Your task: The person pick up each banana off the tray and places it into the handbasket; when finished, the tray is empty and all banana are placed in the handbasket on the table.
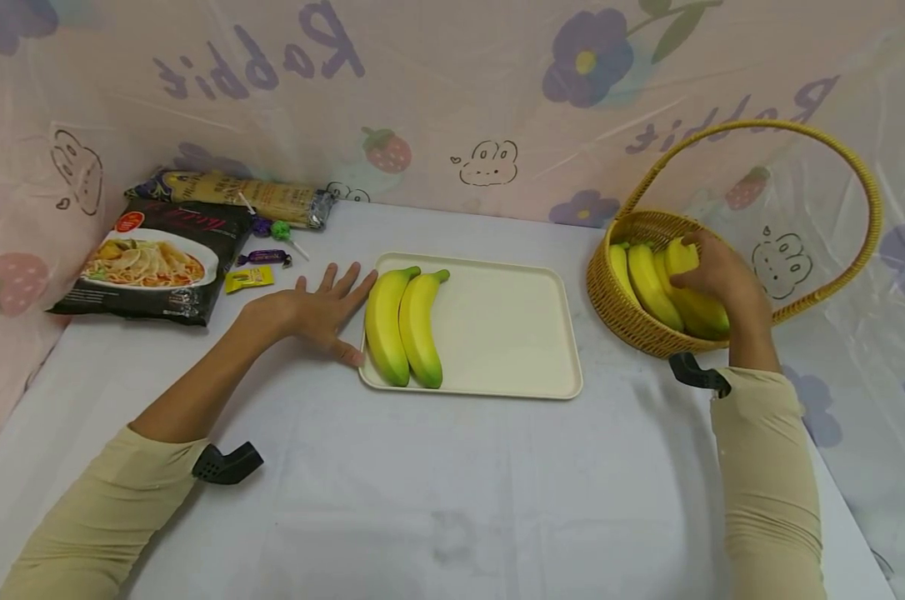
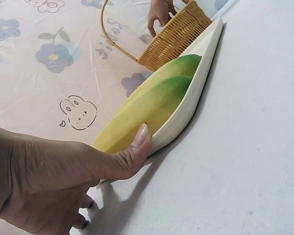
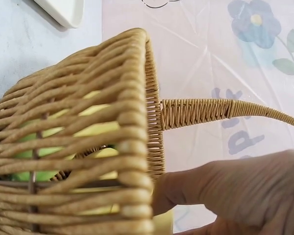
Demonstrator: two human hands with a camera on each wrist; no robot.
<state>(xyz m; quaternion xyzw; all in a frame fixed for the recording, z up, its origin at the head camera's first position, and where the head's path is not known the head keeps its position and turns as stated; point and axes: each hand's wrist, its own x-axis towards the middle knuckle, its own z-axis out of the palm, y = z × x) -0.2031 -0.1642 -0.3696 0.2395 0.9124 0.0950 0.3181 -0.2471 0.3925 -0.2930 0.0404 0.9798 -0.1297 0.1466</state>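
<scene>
Head view: left hand [image 1: 313, 312], fingers spread, steadies the tray [image 1: 512, 333] (two bananas aboard); right hand [image 1: 715, 279] curls round a basket [image 1: 610, 300] banana [image 1: 692, 304].

Bright even light, soft shadows, close wrist views blurred

Both arms in long, close-fitting sleeves — pale khaki-beige, plain, lightly creased at the elbows, ending partway along the forearms. Left hand [image 1: 321, 312] and right hand [image 1: 715, 279] bare; no rings, watch or gloves visible. Small black plastic mount — angular, with a perforated face on the left one — at each sleeve cuff.
</scene>
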